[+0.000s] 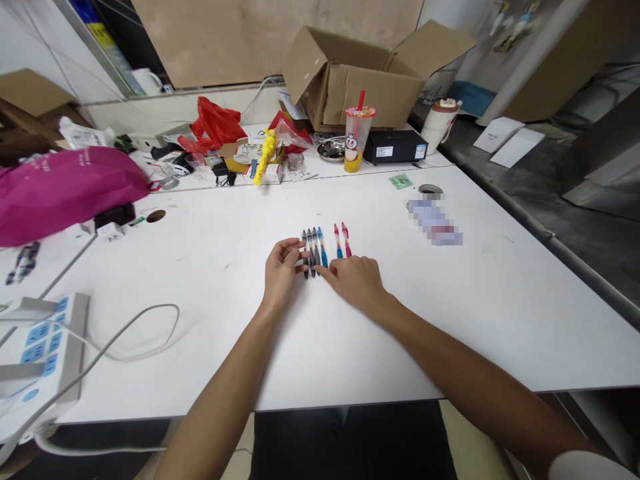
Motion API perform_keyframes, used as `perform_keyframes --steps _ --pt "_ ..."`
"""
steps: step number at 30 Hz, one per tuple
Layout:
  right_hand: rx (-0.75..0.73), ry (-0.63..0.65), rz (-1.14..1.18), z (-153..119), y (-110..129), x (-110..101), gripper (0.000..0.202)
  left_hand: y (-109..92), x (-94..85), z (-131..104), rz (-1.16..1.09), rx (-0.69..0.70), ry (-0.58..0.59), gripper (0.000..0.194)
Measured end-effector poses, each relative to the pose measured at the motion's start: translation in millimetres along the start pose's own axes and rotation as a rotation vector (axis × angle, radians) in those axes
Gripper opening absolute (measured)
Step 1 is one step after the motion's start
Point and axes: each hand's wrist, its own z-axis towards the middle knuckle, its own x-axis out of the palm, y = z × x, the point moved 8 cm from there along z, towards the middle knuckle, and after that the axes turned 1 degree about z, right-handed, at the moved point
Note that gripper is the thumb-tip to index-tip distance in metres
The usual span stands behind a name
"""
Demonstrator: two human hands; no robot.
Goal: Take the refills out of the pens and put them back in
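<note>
Three dark grey and black pens (313, 248) lie side by side on the white table, with a blue pen (323, 245) along their right. My left hand (281, 273) is at the left side of this row, its fingers apart and the fingertips on or right beside the outermost dark pen. To the right, past a gap, lie a pen with a pink top and blue grip (338, 241) and a pink pen (346, 239). My right hand (359, 280) hides their lower ends. Its thumb stretches left to the foot of the row; its other fingers bend down, tips hidden.
The white table (200, 360) carries a power strip (53, 353) with a looping cable at left, near a magenta bag (70, 190). Along the back stand a drink cup (356, 143), a black box (396, 147), an open cardboard box (357, 93) and a tumbler (440, 127). A tape roll (430, 189) lies at right.
</note>
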Motion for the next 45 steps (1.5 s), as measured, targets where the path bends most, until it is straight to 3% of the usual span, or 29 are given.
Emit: perform_keyframes --steps 3,6,9,15,21,30,34,39,42,45 --pt "-0.047 -0.049 0.106 0 -9 -9 0.054 0 -1.6 1 -0.003 -0.004 -0.008 0.015" --pt "-0.268 -0.166 0.150 -4 -15 -25 0.031 0 -2.7 2 -0.006 -0.006 -0.010 0.014" --pt "-0.416 -0.140 0.122 -7 -23 -24 0.044 0 -3.1 2 -0.011 -0.007 -0.006 0.011" --pt "-0.401 -0.060 0.090 0 -30 -15 0.044 1 -3.6 1 -0.012 -0.013 -0.003 0.008" --pt "-0.401 -0.163 0.198 3 -32 -28 0.035 1 -4.2 2 -0.024 -0.021 -0.012 0.006" --pt "-0.113 -0.184 0.866 -3 -49 -36 0.043 2 2.2 -1 -0.054 -0.081 0.039 0.017" --pt "-0.200 -0.082 0.997 -7 -35 -33 0.037 4 12.4 -4 -0.093 -0.139 0.123 0.033" --pt "-0.237 0.055 1.082 -9 -26 -25 0.027 4 14.3 -2 -0.160 -0.144 0.133 0.030" --pt "-0.184 0.134 1.184 -6 -24 -17 0.035 3 17.9 -4 -0.214 -0.144 0.180 0.026" --pt "-0.074 0.331 1.245 -6 -20 2 0.050 1 24.2 -7 -0.227 -0.119 0.248 0.027"
